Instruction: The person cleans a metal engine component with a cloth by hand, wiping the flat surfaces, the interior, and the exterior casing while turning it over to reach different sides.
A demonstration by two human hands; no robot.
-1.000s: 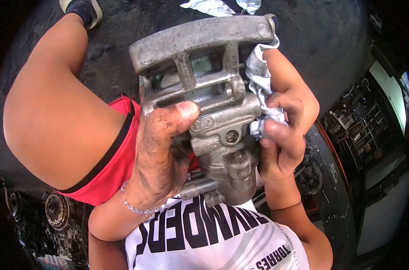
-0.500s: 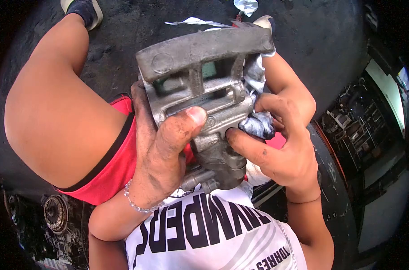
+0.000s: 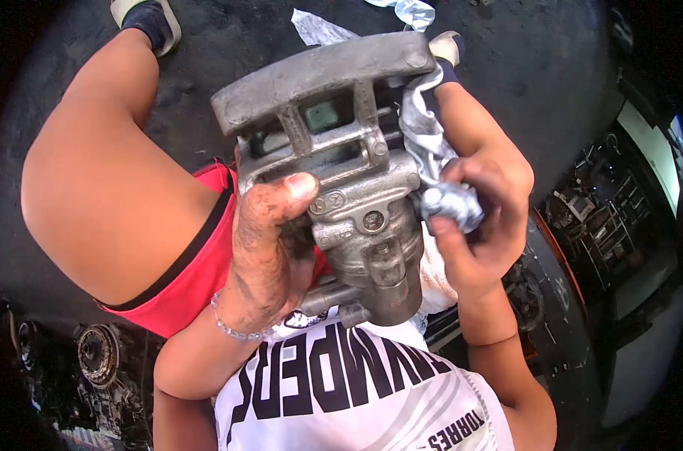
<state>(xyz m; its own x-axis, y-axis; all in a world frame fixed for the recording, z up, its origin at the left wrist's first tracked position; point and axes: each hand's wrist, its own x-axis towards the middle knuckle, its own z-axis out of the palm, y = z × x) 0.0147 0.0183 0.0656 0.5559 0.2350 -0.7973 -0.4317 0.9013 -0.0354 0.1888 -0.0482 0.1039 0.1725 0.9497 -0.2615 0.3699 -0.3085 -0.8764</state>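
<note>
A grey cast-metal housing (image 3: pixel 371 158) is held up in front of the torso, its curved flange at the top and a round hole in its lower body. My left hand (image 3: pixel 262 248) is closed around its left side, thumb on the front face; the other fingers are mostly hidden behind it. Beside the right side of the housing, my right hand (image 3: pixel 484 225) is slightly blurred and pinches the bunched end of a grey-white stained cloth (image 3: pixel 424 135). The cloth stretches up along the housing's right edge to the flange.
Dark floor (image 3: pixel 206 68) spreads beyond the bare legs. More pale cloth (image 3: pixel 319 28) lies past the flange. Greasy machine parts (image 3: pixel 99 357) are at the lower left. Tools and metal parts (image 3: pixel 601 214) stand at the right, near an orange-red edge (image 3: pixel 559 259).
My right hand has moved off the housing's face to the right, uncovering the round hole. The cloth end moved with it. The housing has tilted and shifted slightly left.
</note>
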